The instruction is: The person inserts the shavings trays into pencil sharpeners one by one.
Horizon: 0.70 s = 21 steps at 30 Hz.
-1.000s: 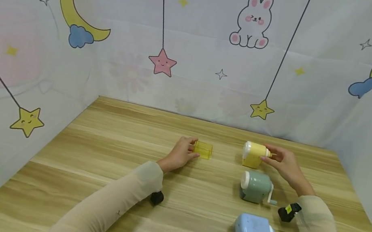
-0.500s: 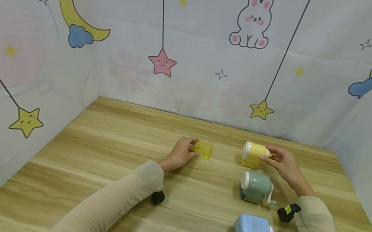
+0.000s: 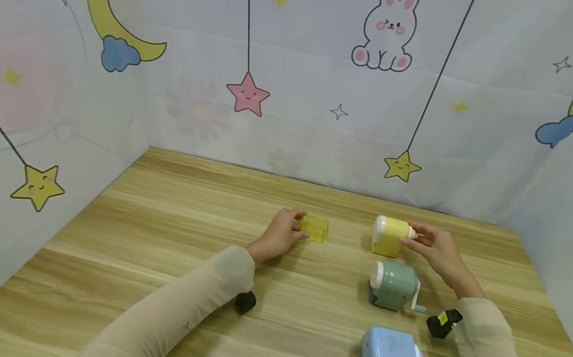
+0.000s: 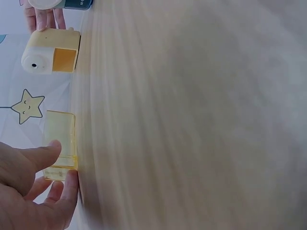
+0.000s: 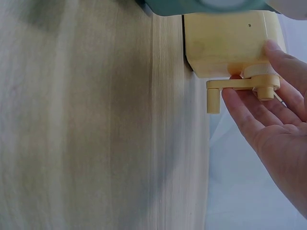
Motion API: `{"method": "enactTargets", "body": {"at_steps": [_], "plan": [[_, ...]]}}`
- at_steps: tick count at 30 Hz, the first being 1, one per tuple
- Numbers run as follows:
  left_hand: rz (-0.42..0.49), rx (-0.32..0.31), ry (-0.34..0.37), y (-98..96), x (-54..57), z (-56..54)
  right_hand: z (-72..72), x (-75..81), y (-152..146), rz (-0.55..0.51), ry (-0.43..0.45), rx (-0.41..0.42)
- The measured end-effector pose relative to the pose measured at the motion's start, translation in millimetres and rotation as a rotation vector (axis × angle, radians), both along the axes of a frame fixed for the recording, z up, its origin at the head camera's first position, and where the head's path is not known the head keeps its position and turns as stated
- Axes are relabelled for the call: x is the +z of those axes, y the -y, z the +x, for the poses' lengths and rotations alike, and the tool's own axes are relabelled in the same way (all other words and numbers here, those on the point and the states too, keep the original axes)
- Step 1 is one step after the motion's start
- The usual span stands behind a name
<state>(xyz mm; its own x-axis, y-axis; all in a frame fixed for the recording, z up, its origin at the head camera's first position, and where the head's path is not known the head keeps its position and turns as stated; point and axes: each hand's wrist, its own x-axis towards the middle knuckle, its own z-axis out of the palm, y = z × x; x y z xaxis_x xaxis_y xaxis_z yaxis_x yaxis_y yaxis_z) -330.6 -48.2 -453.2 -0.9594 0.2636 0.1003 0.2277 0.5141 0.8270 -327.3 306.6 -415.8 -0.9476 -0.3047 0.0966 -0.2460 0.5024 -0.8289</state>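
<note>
White, cartoon-printed cloth walls [image 3: 316,32] surround a light wood-grain table [image 3: 174,204]. The person's left hand [image 3: 279,234] is partly curled, its thumb and fingers holding one end of a small, see-through yellow plastic box [image 3: 316,229], which juts out to that hand's right, at the tabletop. The right hand [image 3: 434,247] is half closed, thumb and fingers around the crank [image 5: 237,84] end of a pale yellow plastic pencil sharpener [image 3: 389,237], which stands just left of it, white front facing left. Closer to the person than the right hand sit a rounded green crank sharpener [image 3: 395,285], then a boxy blue one [image 3: 389,355].
</note>
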Motion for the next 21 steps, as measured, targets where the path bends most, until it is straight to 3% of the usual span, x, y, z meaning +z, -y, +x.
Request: {"method": "enactTargets", "body": {"at_steps": [21], "plan": [[-0.008, 0.021, 0.018, -17.3, 1.8, -3.7, 0.9, 0.9, 1.0, -0.023, 0.021, -0.022]]}}
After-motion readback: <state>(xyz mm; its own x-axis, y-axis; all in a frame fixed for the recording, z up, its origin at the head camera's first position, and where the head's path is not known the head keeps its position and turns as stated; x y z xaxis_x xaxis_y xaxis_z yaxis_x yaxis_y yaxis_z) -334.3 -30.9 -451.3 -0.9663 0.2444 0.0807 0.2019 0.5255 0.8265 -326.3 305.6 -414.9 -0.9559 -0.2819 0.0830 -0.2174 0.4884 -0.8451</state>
